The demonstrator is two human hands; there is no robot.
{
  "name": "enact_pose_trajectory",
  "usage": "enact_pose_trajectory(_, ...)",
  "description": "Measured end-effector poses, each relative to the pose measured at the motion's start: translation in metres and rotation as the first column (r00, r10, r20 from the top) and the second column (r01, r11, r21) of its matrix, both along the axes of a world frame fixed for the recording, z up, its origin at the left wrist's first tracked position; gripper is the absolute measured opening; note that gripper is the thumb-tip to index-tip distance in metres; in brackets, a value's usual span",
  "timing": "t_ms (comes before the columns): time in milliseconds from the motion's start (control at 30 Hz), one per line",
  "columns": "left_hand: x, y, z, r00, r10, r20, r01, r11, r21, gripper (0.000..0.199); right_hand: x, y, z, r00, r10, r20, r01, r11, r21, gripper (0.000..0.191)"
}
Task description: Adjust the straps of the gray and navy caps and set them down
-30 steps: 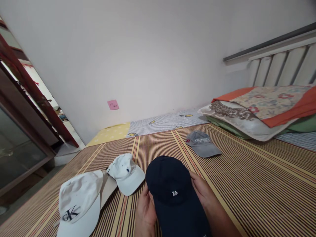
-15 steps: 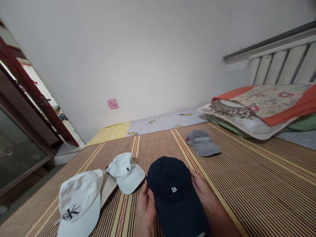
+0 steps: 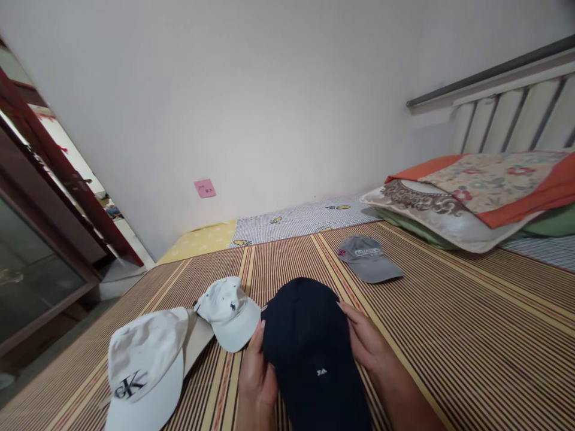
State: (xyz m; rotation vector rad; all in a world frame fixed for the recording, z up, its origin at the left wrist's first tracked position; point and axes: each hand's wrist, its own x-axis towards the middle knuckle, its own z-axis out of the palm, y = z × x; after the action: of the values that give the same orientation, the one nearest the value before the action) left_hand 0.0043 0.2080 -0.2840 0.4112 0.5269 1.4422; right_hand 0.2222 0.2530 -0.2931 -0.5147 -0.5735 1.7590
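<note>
A navy baseball cap (image 3: pixel 309 341) with a small white emblem is held between both my hands, its brim toward me. On its left side my left hand (image 3: pixel 258 377) is closed at the edge, thumb against the cloth. My right hand (image 3: pixel 366 338) grips the opposite side, with its fingers partly hidden behind the cap. Left of my left hand lies a small white cap (image 3: pixel 227 305) with a dark logo. Nearer to me on the left is a larger white cap (image 3: pixel 148 359) with black letters, and a beige brim (image 3: pixel 197 338) shows behind it.
The striped mat (image 3: pixel 449 335) covers the bed. A grey cap (image 3: pixel 366 257) lies beyond my right hand. Pillows (image 3: pixel 471 197) are stacked at the back right below a radiator (image 3: pixel 516 117). A pink note (image 3: pixel 205 188) is on the wall (image 3: pixel 278 108).
The navy cap has tipped, so its crown top faces me more and the emblem sits lower. Both hands moved slightly left with it. The other caps stay put.
</note>
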Motion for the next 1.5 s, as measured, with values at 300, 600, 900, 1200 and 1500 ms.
enact_pose_trajectory(300, 0.006, -0.018, 0.034, 0.905, 0.307, -0.296, -0.332, 0.942, -0.039, 0.041, 0.014, -0.007, 0.017, 0.995, -0.068, 0.068, 0.058, 0.989, 0.133, 0.031)
enact_pose_trajectory(600, 0.005, -0.028, 0.041, 0.865, 0.257, -0.432, -0.207, 0.965, 0.159, 0.043, 0.015, -0.013, 0.037, 0.972, -0.182, 0.148, 0.137, 0.953, 0.27, 0.035)
enact_pose_trajectory(900, 0.009, -0.023, 0.041, 0.895, 0.22, -0.387, -0.161, 0.971, 0.178, 0.051, 0.017, -0.005, 0.034, 0.861, -0.321, 0.395, 0.129, 0.888, 0.441, 0.035)
enact_pose_trajectory(1200, 0.011, -0.027, 0.053, 0.88, 0.216, -0.424, -0.189, 0.976, 0.105, 0.03, 0.021, -0.022, 0.065, 0.779, -0.354, 0.518, 0.053, 0.86, 0.508, 0.034)
enact_pose_trajectory(1500, 0.015, -0.037, 0.061, 0.821, 0.263, -0.507, -0.203, 0.964, 0.171, 0.031, 0.03, -0.031, 0.077, 0.797, -0.319, 0.512, 0.015, 0.859, 0.512, 0.02)
